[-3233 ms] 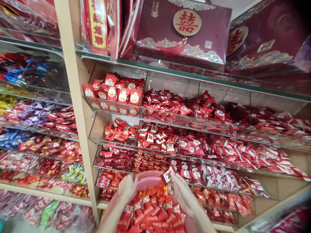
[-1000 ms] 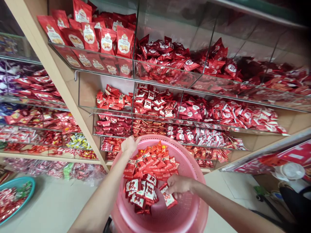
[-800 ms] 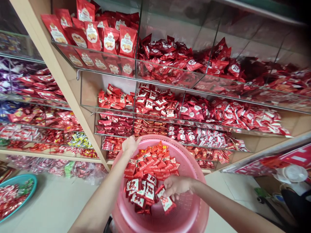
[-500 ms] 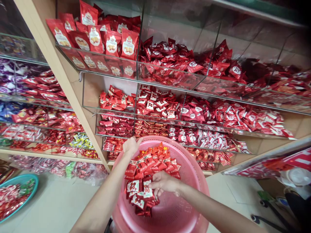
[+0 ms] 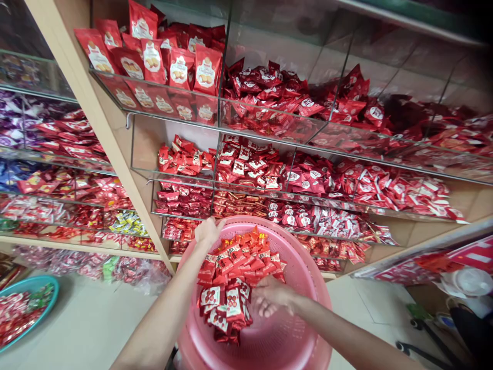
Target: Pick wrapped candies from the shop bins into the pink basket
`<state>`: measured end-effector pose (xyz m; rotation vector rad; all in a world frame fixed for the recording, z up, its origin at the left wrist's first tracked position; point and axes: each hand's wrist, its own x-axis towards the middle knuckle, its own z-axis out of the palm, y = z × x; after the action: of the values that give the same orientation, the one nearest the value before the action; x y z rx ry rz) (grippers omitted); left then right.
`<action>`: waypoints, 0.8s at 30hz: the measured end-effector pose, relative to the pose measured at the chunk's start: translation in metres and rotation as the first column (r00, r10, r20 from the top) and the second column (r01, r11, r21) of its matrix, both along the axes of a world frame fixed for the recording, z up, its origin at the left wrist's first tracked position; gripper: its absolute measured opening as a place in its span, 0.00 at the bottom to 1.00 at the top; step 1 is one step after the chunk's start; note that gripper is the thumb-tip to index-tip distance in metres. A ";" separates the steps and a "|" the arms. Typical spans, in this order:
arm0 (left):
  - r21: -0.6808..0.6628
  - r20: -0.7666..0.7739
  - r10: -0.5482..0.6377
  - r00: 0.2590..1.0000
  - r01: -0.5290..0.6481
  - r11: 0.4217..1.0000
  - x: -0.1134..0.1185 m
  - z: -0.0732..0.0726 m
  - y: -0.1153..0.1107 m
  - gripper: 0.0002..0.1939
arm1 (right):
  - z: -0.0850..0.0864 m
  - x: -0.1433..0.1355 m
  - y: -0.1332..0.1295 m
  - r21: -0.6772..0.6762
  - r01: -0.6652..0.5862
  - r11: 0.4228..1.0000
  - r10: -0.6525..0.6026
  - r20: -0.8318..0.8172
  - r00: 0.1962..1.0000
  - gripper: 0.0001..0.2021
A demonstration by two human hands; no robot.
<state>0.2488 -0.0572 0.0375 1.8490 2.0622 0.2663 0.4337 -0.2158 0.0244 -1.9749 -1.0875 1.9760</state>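
Observation:
A round pink plastic basket [image 5: 308, 257] holds red packets with black lettering [image 5: 234, 262] and, nearer me, red-and-white packets with round red pictures [image 5: 233, 303]. My left hand [image 5: 208, 232] is closed over the basket's rim at the upper left, thumb pointing right. Inside the basket, my right hand [image 5: 271, 296] is at the right side of the packets, palm down with its fingers curled. Whether something is between those fingers cannot be made out.
Glass-fronted shelves [image 5: 269, 190] of red packets rise behind the basket. A wooden upright [image 5: 96, 123] divides them from shelves at left. A teal basket [image 5: 56, 298] of sweets stands on the floor at left; dark chair legs [image 5: 427, 334] are at lower right.
My right hand has moved right and slightly up, away from the red-and-white packets, and its fingers are more curled. My left hand stays on the rim.

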 end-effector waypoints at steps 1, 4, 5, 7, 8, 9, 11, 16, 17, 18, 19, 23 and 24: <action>-0.002 -0.001 0.000 1.000 0.000 1.000 0.000 0.000 0.000 0.31 | -0.001 0.000 -0.002 -0.071 0.036 0.997 -0.037 -0.024 0.999 0.14; -0.001 -0.006 0.004 1.000 -0.004 1.000 0.000 0.000 0.000 0.30 | -0.002 -0.003 -0.005 -0.236 0.159 0.959 -0.179 -0.062 0.982 0.22; 0.001 -0.007 0.005 1.000 -0.005 1.000 0.000 -0.001 0.000 0.30 | -0.003 -0.005 -0.006 -0.268 0.204 0.942 -0.231 -0.072 0.970 0.23; 0.006 -0.005 0.002 1.000 -0.002 1.000 0.000 -0.001 -0.001 0.30 | -0.001 -0.008 -0.006 -0.284 0.289 0.914 -0.327 -0.094 0.940 0.23; 0.006 -0.003 -0.001 1.000 0.001 1.000 0.000 -0.001 -0.001 0.30 | 0.000 -0.010 -0.006 -0.277 0.327 0.903 -0.367 -0.104 0.924 0.21; 0.006 -0.002 -0.003 1.000 0.003 1.000 0.000 -0.001 -0.001 0.30 | 0.002 -0.011 -0.006 -0.266 0.362 0.893 -0.402 -0.116 0.908 0.19; 0.004 -0.002 -0.006 1.000 0.006 1.000 0.000 0.000 -0.001 0.30 | 0.006 -0.013 -0.008 -0.248 0.406 0.880 -0.451 -0.161 0.878 0.16; -0.011 -0.008 0.006 1.000 -0.006 1.000 0.000 0.002 -0.002 0.29 | 0.016 -0.018 -0.014 -0.110 0.369 0.923 -0.385 -0.260 0.886 0.13; -0.011 -0.007 0.004 1.000 -0.004 1.000 0.000 0.002 -0.002 0.29 | 0.017 -0.019 -0.015 -0.058 0.374 0.926 -0.376 -0.255 0.891 0.12; -0.010 -0.006 0.000 1.000 0.000 1.000 0.000 0.002 -0.002 0.29 | 0.018 -0.020 -0.017 -0.020 0.390 0.921 -0.382 -0.246 0.891 0.12; -0.005 -0.004 -0.004 1.000 0.004 1.000 0.000 0.002 -0.002 0.30 | 0.018 -0.020 -0.018 -0.005 0.414 0.910 -0.403 -0.237 0.884 0.13; 0.005 0.001 -0.013 1.000 0.013 1.000 -0.001 0.001 -0.002 0.30 | 0.014 -0.019 -0.025 -0.059 0.509 0.859 -0.505 -0.255 0.824 0.16; 0.004 0.002 -0.013 1.000 0.013 1.000 -0.001 0.001 -0.001 0.30 | 0.013 -0.018 -0.026 -0.063 0.531 0.845 -0.525 -0.285 0.802 0.16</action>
<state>0.2476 -0.0587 0.0380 1.8635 2.0492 0.2690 0.4159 -0.2419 0.0376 -1.6548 -0.4139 1.8403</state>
